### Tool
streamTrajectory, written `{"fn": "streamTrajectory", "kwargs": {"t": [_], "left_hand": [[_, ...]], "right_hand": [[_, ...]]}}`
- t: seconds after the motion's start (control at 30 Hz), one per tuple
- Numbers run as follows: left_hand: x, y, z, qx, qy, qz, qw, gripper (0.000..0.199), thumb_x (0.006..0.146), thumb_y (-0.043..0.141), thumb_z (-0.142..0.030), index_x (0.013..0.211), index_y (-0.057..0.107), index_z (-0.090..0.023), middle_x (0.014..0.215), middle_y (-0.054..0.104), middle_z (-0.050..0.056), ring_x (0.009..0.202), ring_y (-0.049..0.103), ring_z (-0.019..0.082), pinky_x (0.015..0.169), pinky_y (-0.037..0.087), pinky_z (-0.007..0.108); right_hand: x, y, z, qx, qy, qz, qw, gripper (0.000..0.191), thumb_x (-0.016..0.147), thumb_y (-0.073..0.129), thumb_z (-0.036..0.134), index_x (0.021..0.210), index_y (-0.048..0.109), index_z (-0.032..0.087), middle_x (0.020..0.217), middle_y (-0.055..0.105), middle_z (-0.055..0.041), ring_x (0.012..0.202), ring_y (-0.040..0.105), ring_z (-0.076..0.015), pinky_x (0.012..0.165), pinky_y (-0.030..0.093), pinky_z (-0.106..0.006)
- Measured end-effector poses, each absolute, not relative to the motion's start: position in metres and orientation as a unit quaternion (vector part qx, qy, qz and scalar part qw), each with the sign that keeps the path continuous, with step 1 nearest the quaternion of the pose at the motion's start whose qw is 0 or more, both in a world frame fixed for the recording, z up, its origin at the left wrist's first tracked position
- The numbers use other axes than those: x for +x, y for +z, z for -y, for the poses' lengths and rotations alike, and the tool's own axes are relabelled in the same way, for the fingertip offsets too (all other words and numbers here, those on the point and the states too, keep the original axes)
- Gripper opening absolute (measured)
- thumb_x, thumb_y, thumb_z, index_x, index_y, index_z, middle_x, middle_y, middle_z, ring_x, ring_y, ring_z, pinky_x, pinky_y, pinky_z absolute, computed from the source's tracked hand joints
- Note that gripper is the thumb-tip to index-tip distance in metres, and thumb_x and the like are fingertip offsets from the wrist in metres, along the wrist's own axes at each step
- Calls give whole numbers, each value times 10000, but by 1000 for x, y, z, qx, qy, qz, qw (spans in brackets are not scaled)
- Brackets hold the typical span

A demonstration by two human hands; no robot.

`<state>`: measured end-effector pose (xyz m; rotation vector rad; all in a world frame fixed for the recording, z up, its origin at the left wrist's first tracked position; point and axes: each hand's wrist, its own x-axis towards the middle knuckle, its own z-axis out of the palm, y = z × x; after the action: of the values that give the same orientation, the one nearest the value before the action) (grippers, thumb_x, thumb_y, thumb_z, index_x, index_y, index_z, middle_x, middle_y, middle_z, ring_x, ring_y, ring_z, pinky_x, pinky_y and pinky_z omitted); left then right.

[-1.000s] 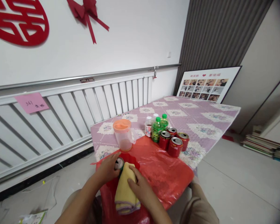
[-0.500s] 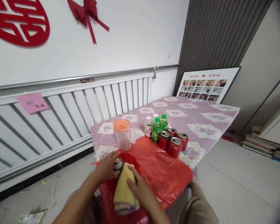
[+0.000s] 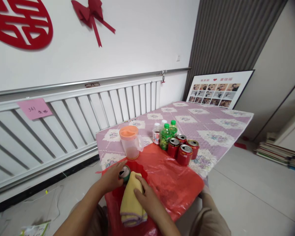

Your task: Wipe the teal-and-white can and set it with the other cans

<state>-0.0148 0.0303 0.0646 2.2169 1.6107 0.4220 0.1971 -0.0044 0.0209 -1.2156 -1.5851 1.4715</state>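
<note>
My left hand [image 3: 113, 176] is closed around a green can [image 3: 125, 173], whose opened top faces up. Beside it, my right hand [image 3: 145, 195] holds a folded yellow cloth [image 3: 132, 203] with a purple edge, its upper end touching or very near the can. Both are over a red tray [image 3: 139, 168], mostly hidden by the cloth and hands, on a red plastic sheet [image 3: 172, 183].
A pitcher with an orange lid [image 3: 130, 144] stands behind my hands. To its right are several bottles [image 3: 165, 137] and several red cans [image 3: 185, 154] on the flowered tablecloth [image 3: 182, 118]. A radiator [image 3: 88, 114] lines the wall.
My left hand has shifted slightly on the can, with more of the can's green side showing. The cloth and my right hand look almost the same.
</note>
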Motion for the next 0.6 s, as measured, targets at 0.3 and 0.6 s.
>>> {"fn": "streamTrajectory", "kwargs": {"t": [0.3, 0.6], "left_hand": [[-1, 65, -29, 747, 134, -638, 132, 735, 708, 614, -270, 1409, 402, -213, 1270, 593, 132, 1178, 575, 300, 988, 456, 394], [0, 61, -28, 741, 137, -645, 124, 757, 701, 643, -307, 1414, 406, -220, 1357, 547, 160, 1294, 489, 368, 1073, 386, 505]], "right_hand": [[196, 26, 8, -465, 561, 604, 324, 622, 831, 515, 245, 1440, 425, 157, 1288, 636, -135, 1016, 668, -228, 842, 521, -336], [196, 22, 8, -464, 572, 590, 332, 619, 826, 528, 256, 1433, 443, 176, 1261, 663, -121, 989, 681, -236, 845, 527, -356]]}}
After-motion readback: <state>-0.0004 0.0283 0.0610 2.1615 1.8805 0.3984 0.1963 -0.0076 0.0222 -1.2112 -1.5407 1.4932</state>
